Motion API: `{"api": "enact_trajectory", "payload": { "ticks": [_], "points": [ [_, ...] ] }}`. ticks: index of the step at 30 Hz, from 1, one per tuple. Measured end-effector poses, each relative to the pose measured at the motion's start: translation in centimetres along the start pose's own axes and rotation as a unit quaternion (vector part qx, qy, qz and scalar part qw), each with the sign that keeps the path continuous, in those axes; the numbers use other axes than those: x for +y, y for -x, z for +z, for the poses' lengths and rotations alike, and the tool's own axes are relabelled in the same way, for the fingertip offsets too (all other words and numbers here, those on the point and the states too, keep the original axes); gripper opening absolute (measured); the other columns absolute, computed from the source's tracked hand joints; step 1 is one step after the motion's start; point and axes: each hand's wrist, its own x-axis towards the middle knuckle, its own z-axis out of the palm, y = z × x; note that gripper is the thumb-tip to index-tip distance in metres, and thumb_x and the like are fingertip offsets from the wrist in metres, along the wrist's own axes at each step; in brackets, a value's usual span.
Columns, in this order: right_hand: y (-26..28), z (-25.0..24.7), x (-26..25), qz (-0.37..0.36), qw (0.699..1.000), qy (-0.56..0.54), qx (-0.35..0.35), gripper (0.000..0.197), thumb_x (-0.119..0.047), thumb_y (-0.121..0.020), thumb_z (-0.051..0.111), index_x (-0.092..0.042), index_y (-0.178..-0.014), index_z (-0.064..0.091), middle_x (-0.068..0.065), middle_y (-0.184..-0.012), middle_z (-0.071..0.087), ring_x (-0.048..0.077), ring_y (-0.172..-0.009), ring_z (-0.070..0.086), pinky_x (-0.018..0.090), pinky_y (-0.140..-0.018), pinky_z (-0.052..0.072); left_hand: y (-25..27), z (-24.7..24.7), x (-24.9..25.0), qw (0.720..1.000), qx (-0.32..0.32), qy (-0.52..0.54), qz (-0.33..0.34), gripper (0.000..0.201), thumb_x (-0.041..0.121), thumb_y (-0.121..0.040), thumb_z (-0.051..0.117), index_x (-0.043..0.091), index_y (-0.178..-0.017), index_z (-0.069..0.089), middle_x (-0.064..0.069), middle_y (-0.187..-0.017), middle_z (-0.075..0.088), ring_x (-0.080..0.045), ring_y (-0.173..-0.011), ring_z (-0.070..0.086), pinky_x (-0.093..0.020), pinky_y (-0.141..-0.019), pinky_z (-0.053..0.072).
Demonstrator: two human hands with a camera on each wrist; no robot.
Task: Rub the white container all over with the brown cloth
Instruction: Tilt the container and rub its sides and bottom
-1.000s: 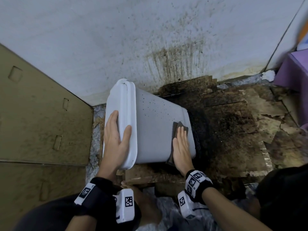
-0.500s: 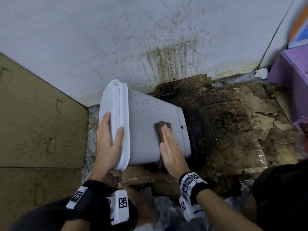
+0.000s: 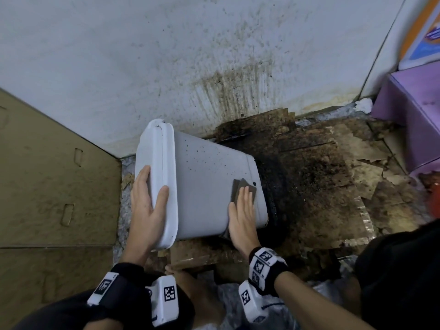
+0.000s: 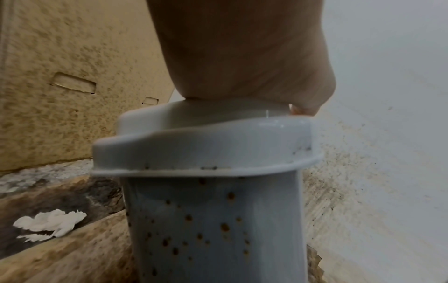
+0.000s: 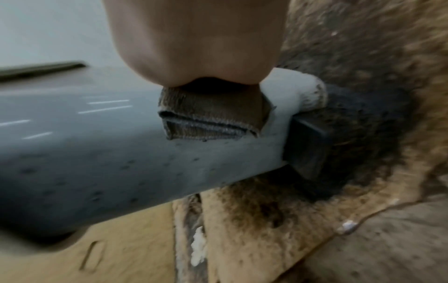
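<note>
While tipped toward the left on stained cardboard point(image 3: 321, 177) close to the spattered wall point(image 3: 190, 55), white container point(image 3: 204, 186) leaning with lid point(image 3: 154, 167) to the left and dark base point(image 5: 308, 145) low on the right. Flecked with brown specks along the side. Left hand point(image 3: 145, 206) clasped over the lid's near edge, fingers point(image 3: 141, 184) on its top face, thumb wrapped round the rim. Right hand point(image 3: 241, 215) laid flat, fingers point(image 3: 245, 198) straight and together, pressing the brown cloth point(image 3: 245, 188) against the container's side near the base end. Cloth folded double, its layered edge poking out past the fingertips in the right wrist view. Tan cardboard panel point(image 3: 47, 175) standing to the left, purple box point(image 3: 409, 110) at the right. Scrap of white paper point(image 4: 48, 224) lying on the floor beside the container.
</note>
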Motion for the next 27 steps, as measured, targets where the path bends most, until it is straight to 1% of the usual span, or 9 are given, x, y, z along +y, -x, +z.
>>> {"api": "enact_trajectory", "payload": {
  "ticks": [3, 7, 10, 13, 16, 18, 21, 24, 27],
  "points": [
    [1.6, 0.9, -3.8, -0.072, 0.997, -0.013, -0.007, 0.056, -0.031, -0.112, 0.017, -0.03, -0.156, -0.017, -0.012, -0.164, -0.026, 0.004, -0.152, -0.025, 0.029, -0.123, -0.015, -0.1, 0.1, -0.1, 1.0, 0.007, -0.01, 0.01, 0.075, 0.056, -0.099, 0.042, 0.027, -0.165, 0.021, 0.01, -0.168, 0.022, -0.003, -0.152, 0.018, -0.035, -0.124, 0.018],
    [2.1, 1.3, -5.3, -0.112, 0.994, -0.004, -0.018, 0.058, -0.039, -0.11, 0.012, -0.028, -0.162, -0.011, -0.014, -0.169, -0.019, -0.005, -0.152, -0.021, 0.026, -0.123, -0.015, 0.0, 0.2, 0.0, 1.0, 0.01, -0.017, 0.012, 0.074, 0.055, -0.1, 0.042, 0.025, -0.165, 0.021, 0.009, -0.169, 0.024, -0.006, -0.154, 0.018, -0.037, -0.126, 0.018],
    [1.2, 1.0, -4.4, -0.095, 0.995, 0.011, -0.002, 0.056, -0.039, -0.109, 0.006, -0.029, -0.162, -0.009, -0.016, -0.169, -0.017, -0.006, -0.152, -0.019, 0.027, -0.123, -0.014, -0.1, 0.4, 0.1, 1.0, 0.008, -0.021, 0.016, 0.072, 0.053, -0.101, 0.043, 0.026, -0.164, 0.022, 0.01, -0.168, 0.025, -0.006, -0.153, 0.018, -0.036, -0.125, 0.018],
    [-0.4, 0.2, -2.1, -0.055, 0.998, 0.01, 0.006, 0.054, -0.035, -0.112, 0.01, -0.03, -0.162, -0.01, -0.016, -0.167, -0.019, -0.004, -0.153, -0.018, 0.026, -0.124, -0.013, 0.0, 0.5, 0.1, 1.0, 0.01, -0.019, 0.021, 0.071, 0.052, -0.101, 0.045, 0.026, -0.164, 0.023, 0.013, -0.166, 0.025, 0.0, -0.15, 0.019, -0.033, -0.123, 0.018],
    [-2.1, -1.2, 1.5, 0.012, 1.0, 0.014, 0.011, 0.055, -0.025, -0.113, 0.014, -0.015, -0.161, -0.011, -0.009, -0.162, -0.023, 0.009, -0.155, -0.019, 0.033, -0.127, -0.009, -0.1, 0.4, 0.0, 1.0, 0.013, -0.014, 0.021, 0.07, 0.051, -0.101, 0.046, 0.027, -0.163, 0.025, 0.015, -0.165, 0.026, 0.004, -0.147, 0.019, -0.032, -0.123, 0.018],
    [-2.9, -1.8, 3.0, 0.058, 0.998, 0.007, 0.001, 0.055, -0.022, -0.113, 0.014, -0.007, -0.16, -0.01, 0.001, -0.165, -0.022, 0.018, -0.156, -0.019, 0.032, -0.126, -0.013, -0.1, 0.4, 0.0, 1.0, 0.013, -0.007, 0.019, 0.07, 0.05, -0.101, 0.047, 0.027, -0.163, 0.026, 0.016, -0.164, 0.027, 0.008, -0.145, 0.019, -0.03, -0.122, 0.017],
    [-3.5, -1.6, 3.1, 0.122, 0.992, -0.028, 0.009, 0.058, -0.032, -0.112, 0.012, -0.011, -0.162, -0.008, 0.005, -0.17, -0.018, 0.016, -0.157, -0.017, 0.028, -0.122, -0.015, -0.2, 0.4, 0.0, 1.0, 0.012, -0.01, 0.021, 0.071, 0.05, -0.1, 0.047, 0.026, -0.163, 0.025, 0.013, -0.165, 0.026, 0.009, -0.144, 0.018, -0.028, -0.122, 0.017],
    [-3.5, -0.1, 3.1, 0.123, 0.992, -0.018, 0.017, 0.067, -0.041, -0.104, 0.0, -0.009, -0.163, -0.002, 0.007, -0.17, -0.019, 0.018, -0.156, -0.021, 0.036, -0.126, -0.015, -0.3, 0.3, -0.1, 1.0, 0.012, -0.01, 0.018, 0.073, 0.051, -0.1, 0.045, 0.024, -0.164, 0.024, 0.01, -0.167, 0.025, 0.008, -0.144, 0.018, -0.03, -0.122, 0.017],
    [-1.7, 0.7, -0.2, 0.09, 0.995, -0.021, 0.022, 0.06, -0.034, -0.109, 0.009, -0.016, -0.163, -0.009, -0.003, -0.168, -0.022, 0.014, -0.155, -0.023, 0.039, -0.127, -0.012, -0.2, 0.2, -0.2, 1.0, 0.011, -0.009, 0.014, 0.073, 0.052, -0.1, 0.044, 0.025, -0.164, 0.023, 0.01, -0.167, 0.025, 0.005, -0.146, 0.019, -0.032, -0.123, 0.017]
  ]
}}
